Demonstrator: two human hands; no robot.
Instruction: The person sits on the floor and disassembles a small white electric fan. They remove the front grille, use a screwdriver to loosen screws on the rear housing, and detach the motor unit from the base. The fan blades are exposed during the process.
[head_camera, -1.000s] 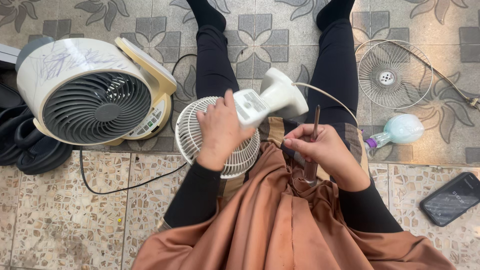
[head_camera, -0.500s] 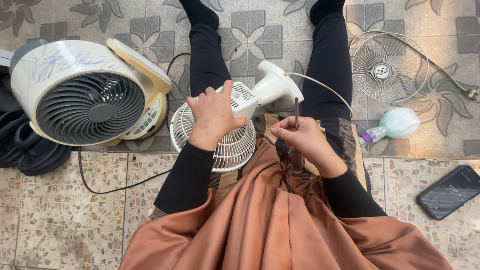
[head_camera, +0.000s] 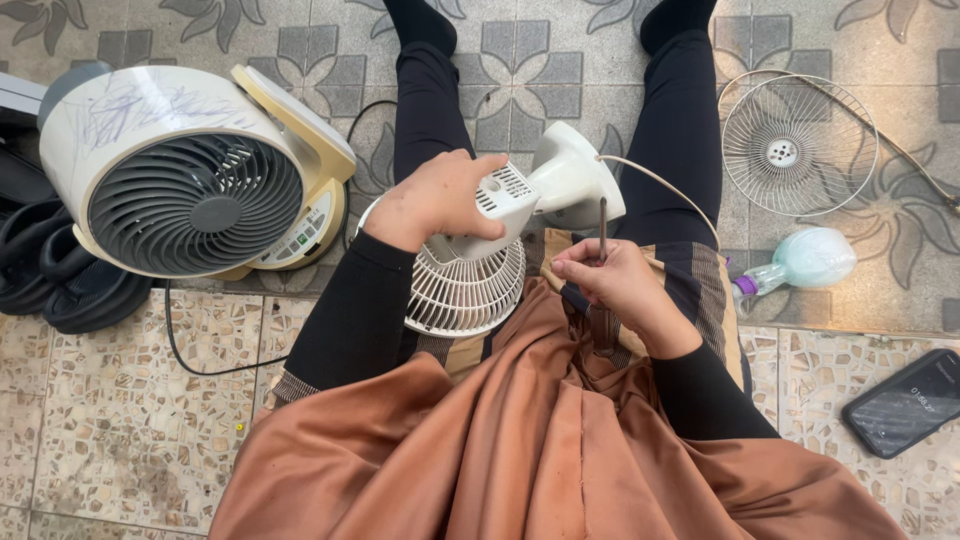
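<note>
left hand (head_camera: 435, 200) clamps the small white fan (head_camera: 480, 255), right hand (head_camera: 605, 275) pinches a screwdriver (head_camera: 602, 228)

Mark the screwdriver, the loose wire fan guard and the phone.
screwdriver (head_camera: 602, 222), head view, on the metal shaft above the right hand.
loose wire fan guard (head_camera: 783, 152), head view, on its centre hub.
phone (head_camera: 908, 402), head view, on the dark screen.

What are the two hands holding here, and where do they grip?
The left hand grips the small white fan by its motor housing at the back. The right hand holds a screwdriver by its handle, shaft pointing away.
</note>
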